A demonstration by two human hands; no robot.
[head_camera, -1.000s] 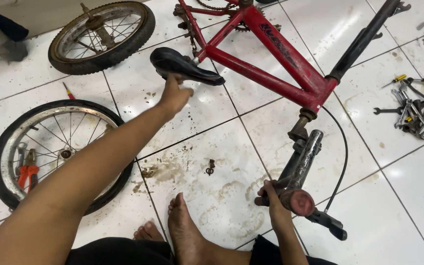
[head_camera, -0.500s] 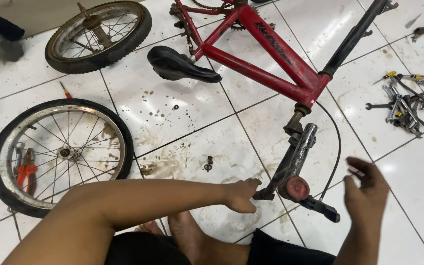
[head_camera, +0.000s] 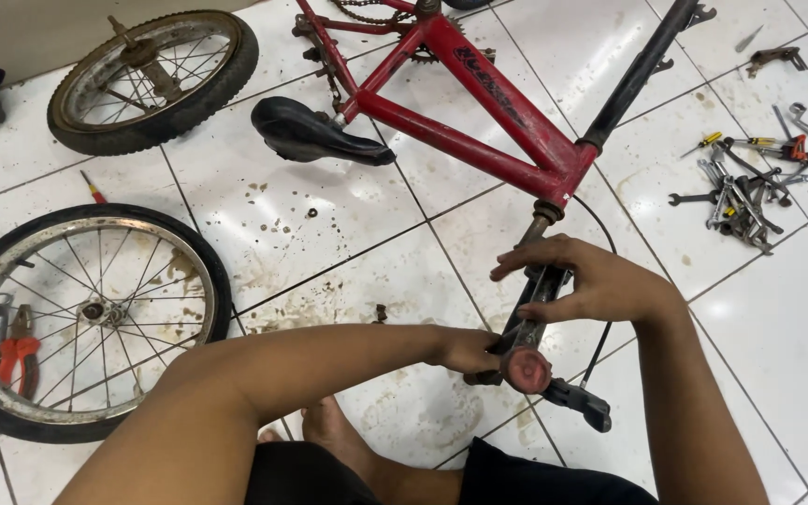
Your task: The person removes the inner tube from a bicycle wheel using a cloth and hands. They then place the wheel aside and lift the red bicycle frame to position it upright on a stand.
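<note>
A red bicycle frame [head_camera: 488, 103] lies on the white tiled floor, its black saddle [head_camera: 315, 136] pointing left. Its dark handlebar [head_camera: 537, 290] runs down towards me and ends in a red grip [head_camera: 526, 370], with a black brake lever [head_camera: 574, 402] beside it. My left hand [head_camera: 468, 351] reaches across from the left and closes on the bar just above the red grip. My right hand [head_camera: 596, 281] cups the bar higher up, fingers over it and thumb beneath.
Two loose wheels lie to the left, a rusty one [head_camera: 151, 79] at the back and a larger one [head_camera: 86, 318] nearer, with orange pliers [head_camera: 16, 351] inside it. Several wrenches and screwdrivers [head_camera: 750, 187] are heaped at the right. My bare foot [head_camera: 329, 430] rests below.
My left hand came back from the saddle to the handlebar end. My right hand let go of the grip, swung out to the right, and now cups the bar higher up.
</note>
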